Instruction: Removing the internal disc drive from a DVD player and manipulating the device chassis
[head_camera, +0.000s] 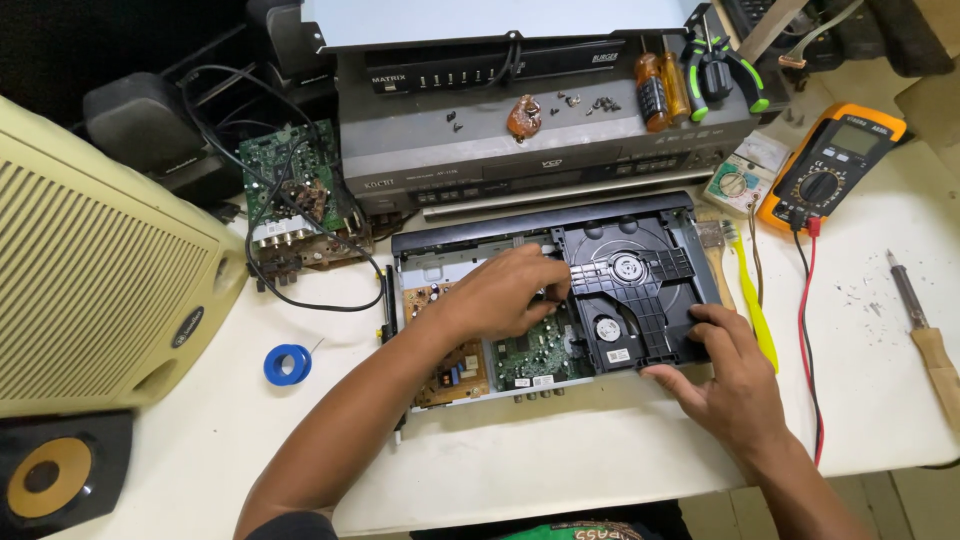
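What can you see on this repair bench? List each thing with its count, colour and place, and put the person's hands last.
Opened disc player: one, black chassis, table centre.
Disc drive: one, black, player's right half.
Circuit boards: one brown, one green, inside player.
Loose circuit board: one, green, left rear.
Closed players: two stacked, grey, rear.
Screwdrivers: two, amber handles, on stack.
Pliers: one, green-black, on stack.
Multimeter: one, orange, right rear.
Brush: one, right of player.
Soldering iron: one, wooden handle, far right.
Tape roll: one, blue, left front.
Speaker: one, cream, left.
Left hand: inside player.
Right hand: on drive's front corner.
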